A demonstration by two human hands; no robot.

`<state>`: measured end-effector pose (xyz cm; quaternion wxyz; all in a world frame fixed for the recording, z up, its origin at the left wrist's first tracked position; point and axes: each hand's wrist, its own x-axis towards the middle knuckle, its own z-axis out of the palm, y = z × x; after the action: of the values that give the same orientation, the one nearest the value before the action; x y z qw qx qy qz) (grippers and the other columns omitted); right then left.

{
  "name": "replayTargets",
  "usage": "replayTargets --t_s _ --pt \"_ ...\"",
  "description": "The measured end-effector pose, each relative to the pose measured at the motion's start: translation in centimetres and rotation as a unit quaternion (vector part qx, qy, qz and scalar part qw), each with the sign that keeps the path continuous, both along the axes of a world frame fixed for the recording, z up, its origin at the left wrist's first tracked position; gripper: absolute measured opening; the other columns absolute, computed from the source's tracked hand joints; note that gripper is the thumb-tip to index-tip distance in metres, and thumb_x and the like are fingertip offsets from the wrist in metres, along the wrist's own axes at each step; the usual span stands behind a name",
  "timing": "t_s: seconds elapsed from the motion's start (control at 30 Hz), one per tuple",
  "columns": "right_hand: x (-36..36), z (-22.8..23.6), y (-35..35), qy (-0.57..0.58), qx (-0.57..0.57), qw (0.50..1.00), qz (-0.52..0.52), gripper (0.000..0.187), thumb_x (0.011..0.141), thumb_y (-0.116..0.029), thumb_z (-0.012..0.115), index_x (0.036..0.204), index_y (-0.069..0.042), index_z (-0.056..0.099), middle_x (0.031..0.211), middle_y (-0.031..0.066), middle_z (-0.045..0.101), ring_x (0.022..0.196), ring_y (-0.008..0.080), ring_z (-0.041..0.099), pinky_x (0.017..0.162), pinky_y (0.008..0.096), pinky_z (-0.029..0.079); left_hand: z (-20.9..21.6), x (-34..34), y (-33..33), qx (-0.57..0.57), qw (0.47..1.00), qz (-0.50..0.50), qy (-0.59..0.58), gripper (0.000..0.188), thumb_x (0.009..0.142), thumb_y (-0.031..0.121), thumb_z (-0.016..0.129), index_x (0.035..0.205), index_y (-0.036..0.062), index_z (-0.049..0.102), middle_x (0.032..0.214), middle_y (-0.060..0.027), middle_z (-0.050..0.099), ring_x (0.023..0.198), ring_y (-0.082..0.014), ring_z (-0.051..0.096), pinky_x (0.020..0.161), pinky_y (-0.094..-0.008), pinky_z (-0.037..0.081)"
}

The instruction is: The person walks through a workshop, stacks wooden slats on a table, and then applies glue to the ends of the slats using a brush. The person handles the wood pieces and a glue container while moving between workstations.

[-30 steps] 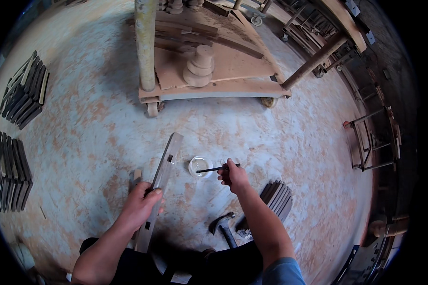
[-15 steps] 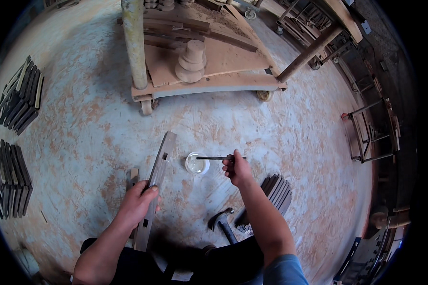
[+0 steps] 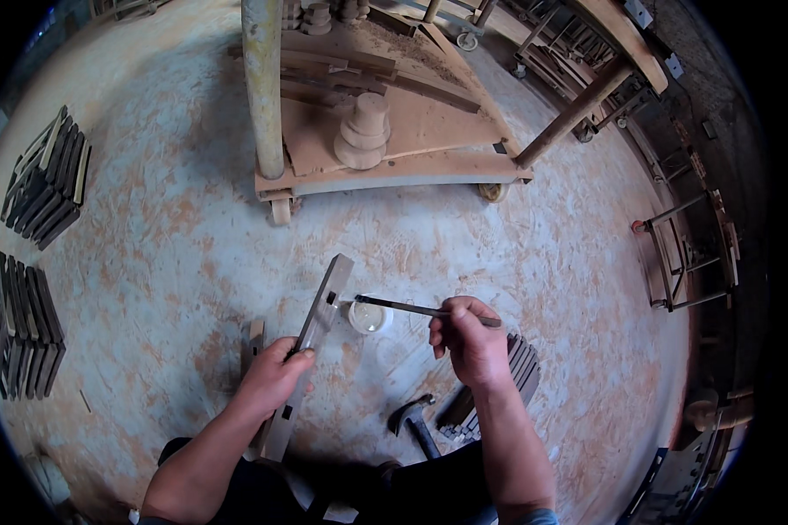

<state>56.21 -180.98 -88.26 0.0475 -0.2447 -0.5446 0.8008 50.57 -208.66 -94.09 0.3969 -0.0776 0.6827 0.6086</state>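
My left hand (image 3: 273, 378) grips a long pale wooden piece (image 3: 317, 326) with small dark mortise slots, lying on the floor and pointing away from me. My right hand (image 3: 466, 339) holds a thin dark brush or stick (image 3: 401, 306) level, its tip reaching left to the wooden piece near an upper slot. Just under the stick sits a small round white pot (image 3: 369, 316), beside the wooden piece on its right.
A hammer (image 3: 414, 418) lies by my right knee, next to a stack of dark slats (image 3: 510, 376). More slat stacks (image 3: 26, 324) stand at left. A wheeled wooden cart (image 3: 385, 166) with turned parts is ahead; chair frames (image 3: 683, 254) stand at right.
My right hand has carried the stick from above the white pot leftward to the wooden piece. The left hand keeps its hold on the piece.
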Motion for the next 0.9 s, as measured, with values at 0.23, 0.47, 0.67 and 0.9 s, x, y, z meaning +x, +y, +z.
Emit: replayTargets --t_s 0.23,0.47,0.67,0.9 --pt "-0.3 -0.9 -0.3 -0.027 0.048 0.997 0.057 0.019 0.092 -0.018 0.062 0.099 -0.001 0.06 0.081 0.0116 0.065 0.066 0.0173 0.062 0.053 0.0277 0.05 0.8 0.3 -0.2 -0.006 1.0 -0.017 0.003 0.03 0.092 0.023 0.058 0.112 0.0006 0.058 0.085 -0.0049 0.06 0.068 -0.0136 0.06 0.062 -0.0305 0.049" --pt "-0.6 -0.8 -0.8 -0.04 0.056 0.996 0.061 0.019 0.092 -0.017 0.06 0.097 0.001 0.061 0.081 0.0111 0.065 0.067 0.0164 0.062 0.054 0.0272 0.05 -0.5 0.7 -0.9 -0.056 0.987 -0.068 0.133 0.036 0.09 0.025 0.061 0.117 0.0022 0.057 0.082 -0.0087 0.064 0.072 -0.0169 0.062 0.068 -0.0336 0.05" --pt "-0.1 0.2 -2.3 -0.068 0.235 0.96 0.134 0.02 0.09 -0.019 0.066 0.101 -0.002 0.067 0.082 0.0023 0.064 0.07 0.0071 0.055 0.062 0.0238 0.046 2.0 0.8 -0.2 -0.177 0.959 -0.11 0.193 0.038 0.089 0.024 0.061 0.118 0.0006 0.057 0.091 -0.0117 0.067 0.081 -0.0183 0.064 0.073 -0.0335 0.051" --pt "-0.8 -0.5 -2.6 -0.031 0.122 0.987 0.097 0.02 0.093 -0.015 0.061 0.102 0.002 0.065 0.086 0.0056 0.066 0.077 0.0107 0.059 0.061 0.0245 0.049 -1.0 0.5 -0.9 -0.033 0.991 -0.059 0.114 0.035 0.088 0.025 0.061 0.116 0.0039 0.058 0.089 -0.0083 0.067 0.079 -0.0194 0.065 0.073 -0.0335 0.051"
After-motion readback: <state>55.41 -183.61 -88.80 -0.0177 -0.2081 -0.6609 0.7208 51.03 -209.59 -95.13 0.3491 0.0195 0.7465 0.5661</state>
